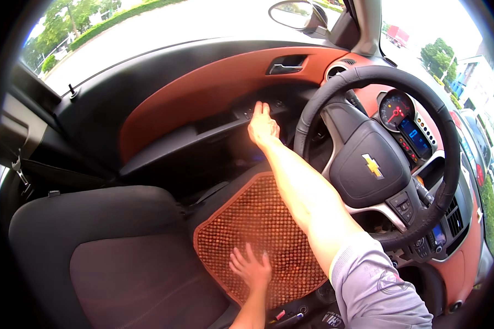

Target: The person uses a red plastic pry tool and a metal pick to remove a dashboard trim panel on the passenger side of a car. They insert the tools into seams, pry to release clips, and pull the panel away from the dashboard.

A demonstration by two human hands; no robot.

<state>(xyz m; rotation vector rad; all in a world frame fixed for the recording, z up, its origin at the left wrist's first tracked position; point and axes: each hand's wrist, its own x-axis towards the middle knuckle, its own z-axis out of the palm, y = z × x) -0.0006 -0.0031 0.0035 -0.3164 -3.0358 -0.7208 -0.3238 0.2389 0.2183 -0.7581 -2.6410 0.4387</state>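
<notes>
My right hand (263, 125) reaches across to the driver's door armrest. Its first two fingers are stretched out side by side over the dark switch panel (247, 113), apparently touching it; the fingertips partly cover the switches. Below, my left hand (251, 268) lies palm down with fingers spread on a brown wooden-bead seat cushion (280, 211). It holds nothing. The cushion covers the driver's seat base, beside the dark seat backrest (132, 257).
A black steering wheel (370, 164) stands right of my right forearm, with a lit instrument cluster (403, 120) behind it. The orange-and-black door panel (203, 93) carries a silver door handle (285, 69). A side mirror (293, 15) shows outside. Small pens (292, 318) lie near the bottom.
</notes>
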